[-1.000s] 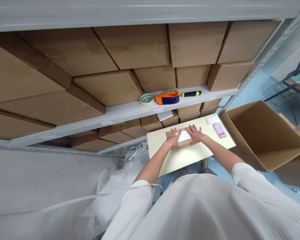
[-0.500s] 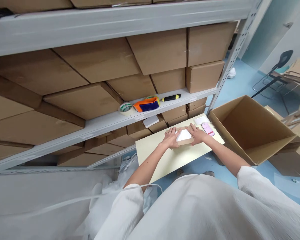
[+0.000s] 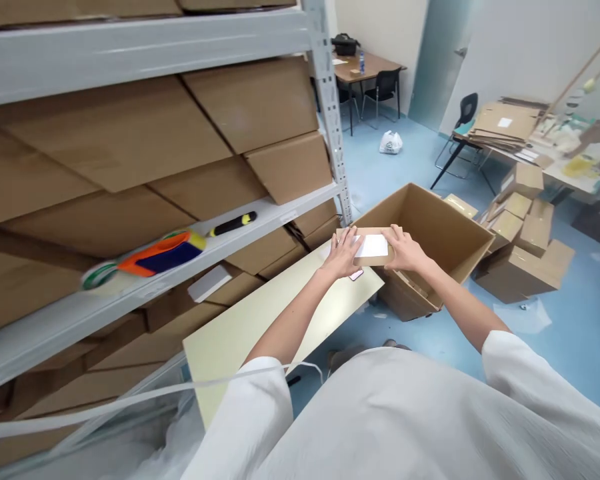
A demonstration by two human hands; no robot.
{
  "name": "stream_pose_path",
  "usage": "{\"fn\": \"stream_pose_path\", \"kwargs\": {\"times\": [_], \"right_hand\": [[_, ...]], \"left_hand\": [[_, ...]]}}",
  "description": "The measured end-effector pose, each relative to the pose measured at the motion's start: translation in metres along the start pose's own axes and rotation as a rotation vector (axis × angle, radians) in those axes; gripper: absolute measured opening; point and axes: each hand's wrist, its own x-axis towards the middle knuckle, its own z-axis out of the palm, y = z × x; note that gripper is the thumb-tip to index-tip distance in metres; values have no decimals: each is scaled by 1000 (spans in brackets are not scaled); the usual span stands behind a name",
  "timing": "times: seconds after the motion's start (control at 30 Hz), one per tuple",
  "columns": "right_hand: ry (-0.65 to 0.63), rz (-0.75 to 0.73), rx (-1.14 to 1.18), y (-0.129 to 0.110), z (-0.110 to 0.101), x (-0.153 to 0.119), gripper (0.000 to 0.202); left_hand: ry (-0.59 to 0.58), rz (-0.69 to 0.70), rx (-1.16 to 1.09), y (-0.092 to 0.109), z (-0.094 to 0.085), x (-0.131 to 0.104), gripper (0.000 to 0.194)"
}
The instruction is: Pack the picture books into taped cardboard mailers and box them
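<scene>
A small cardboard box [image 3: 370, 261] with a white label [image 3: 373, 246] on top is held between both of my hands. My left hand [image 3: 341, 253] grips its left end, thumb by the label. At the other end, my right hand [image 3: 403, 250] is closed on the box. The box is up over the far right end of a pale yellow board [image 3: 240, 340], near the rim of a large open carton [image 3: 425, 303]. Partly hidden below the small box, a phone [image 3: 357, 275] lies on the board.
On the grey shelf [image 3: 270, 212] at left sit an orange and blue tape dispenser [image 3: 163, 255] and a black-yellow cutter [image 3: 233, 224], before stacked cartons. Several small boxes [image 3: 535, 223] are piled right of the large carton. A white bag [image 3: 391, 142] lies on the blue floor.
My hands have lifted the small box off the board and carried it right, toward the large carton. The view has turned right, bringing more of the room into sight.
</scene>
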Motion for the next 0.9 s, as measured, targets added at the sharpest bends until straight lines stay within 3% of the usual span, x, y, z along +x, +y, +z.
{"fn": "stream_pose_path", "kwargs": {"times": [0.17,0.37,0.67,0.9], "right_hand": [[110,210,32,65,-7,-24,128],[95,394,109,119,26,-36,129],[-25,632,149,162,71,-11,127],[-113,716,101,181,111,13,119]], "left_hand": [[70,86,-18,44,17,63,93],[-14,181,-45,66,50,120,80],[-186,282,-148,48,109,206,73],[-311,296,-173,32,154,246,69]]}}
